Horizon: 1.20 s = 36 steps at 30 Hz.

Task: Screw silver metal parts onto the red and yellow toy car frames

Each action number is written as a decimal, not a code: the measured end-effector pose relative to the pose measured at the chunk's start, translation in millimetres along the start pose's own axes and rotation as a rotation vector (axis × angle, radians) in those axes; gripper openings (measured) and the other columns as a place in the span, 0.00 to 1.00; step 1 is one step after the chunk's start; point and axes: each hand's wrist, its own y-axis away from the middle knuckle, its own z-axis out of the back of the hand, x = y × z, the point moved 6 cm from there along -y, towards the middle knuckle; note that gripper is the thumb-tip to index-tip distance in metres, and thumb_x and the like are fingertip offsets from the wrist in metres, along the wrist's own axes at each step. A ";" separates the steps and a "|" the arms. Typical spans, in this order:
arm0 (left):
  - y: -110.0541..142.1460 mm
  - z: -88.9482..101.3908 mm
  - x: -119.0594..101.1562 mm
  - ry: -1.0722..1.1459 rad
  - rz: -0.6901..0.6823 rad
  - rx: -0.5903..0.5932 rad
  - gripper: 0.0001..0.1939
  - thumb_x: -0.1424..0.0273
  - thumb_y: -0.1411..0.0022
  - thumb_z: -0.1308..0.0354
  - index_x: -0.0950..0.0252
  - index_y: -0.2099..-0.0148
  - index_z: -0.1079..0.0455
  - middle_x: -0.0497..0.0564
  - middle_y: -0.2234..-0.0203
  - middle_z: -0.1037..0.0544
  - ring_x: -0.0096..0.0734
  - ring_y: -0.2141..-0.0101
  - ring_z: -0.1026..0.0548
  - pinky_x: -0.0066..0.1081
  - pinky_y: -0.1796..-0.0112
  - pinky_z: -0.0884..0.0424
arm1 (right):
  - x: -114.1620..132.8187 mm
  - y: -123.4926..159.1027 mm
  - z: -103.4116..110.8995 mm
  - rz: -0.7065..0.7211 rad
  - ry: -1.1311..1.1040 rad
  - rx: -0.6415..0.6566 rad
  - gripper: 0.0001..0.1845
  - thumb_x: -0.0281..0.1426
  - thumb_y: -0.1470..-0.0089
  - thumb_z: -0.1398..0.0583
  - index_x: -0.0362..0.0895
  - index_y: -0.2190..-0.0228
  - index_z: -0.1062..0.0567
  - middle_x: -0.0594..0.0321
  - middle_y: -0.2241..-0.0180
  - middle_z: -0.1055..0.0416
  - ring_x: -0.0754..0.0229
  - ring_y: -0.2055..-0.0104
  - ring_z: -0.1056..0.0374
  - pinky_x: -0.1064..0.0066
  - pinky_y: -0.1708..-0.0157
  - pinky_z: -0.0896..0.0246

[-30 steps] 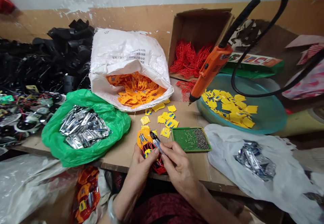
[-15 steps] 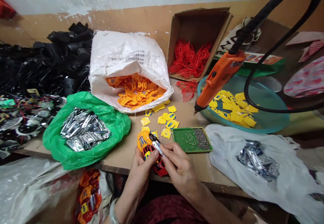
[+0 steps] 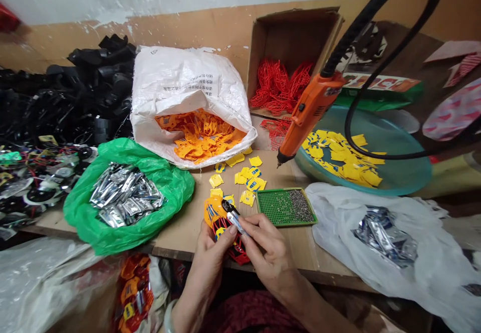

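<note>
Both hands are together at the table's front edge over an orange toy car body [image 3: 213, 208], which has red lattice parts and a yellow piece on it. My left hand [image 3: 212, 247] is closed around the near left side of the car body, its thumb lying across the top. My right hand [image 3: 268, 247] pinches a shiny silver strip-like part [image 3: 236, 219] with a dark end against the body's right side. Fingers cover much of the lower body. Loose yellow pieces [image 3: 251, 178] lie just beyond, and a green tray of small screws [image 3: 287, 206] sits right of the hands.
An orange electric screwdriver [image 3: 308, 115] hangs over the table. Behind are a white sack of orange parts [image 3: 188, 72] and a cardboard box [image 3: 296, 22] of red lattices. A green bag [image 3: 180, 180] of silver parts stands left; a teal basin [image 3: 409, 177] and white bag [image 3: 326, 202] lie right.
The hanging screwdriver has swung left and its cable has shifted with it. Both hands and the car body stay almost where they were.
</note>
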 end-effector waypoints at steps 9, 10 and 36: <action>-0.7 -0.5 0.4 -0.063 -0.063 -0.004 0.28 0.64 0.47 0.26 0.63 0.47 0.30 0.52 0.58 0.18 0.33 0.60 0.21 0.30 0.56 0.26 | 1.2 4.1 -0.2 0.068 0.109 -0.050 0.27 0.16 0.40 0.44 0.45 0.43 0.25 0.54 0.61 0.26 0.55 0.59 0.27 0.66 0.60 0.25; -0.7 0.3 0.3 -0.077 -0.071 -0.012 0.27 0.63 0.47 0.26 0.63 0.48 0.29 0.52 0.59 0.18 0.34 0.59 0.21 0.31 0.56 0.26 | 1.4 4.3 0.0 0.072 0.114 -0.056 0.27 0.16 0.40 0.44 0.45 0.42 0.25 0.54 0.61 0.26 0.55 0.59 0.27 0.66 0.60 0.25; 0.4 11.2 7.4 -0.151 -0.091 -0.016 0.24 0.62 0.44 0.28 0.62 0.49 0.31 0.53 0.56 0.19 0.35 0.59 0.22 0.32 0.55 0.26 | 10.3 6.0 1.5 0.110 0.182 -0.069 0.23 0.16 0.40 0.44 0.42 0.47 0.24 0.53 0.59 0.23 0.55 0.57 0.26 0.64 0.57 0.24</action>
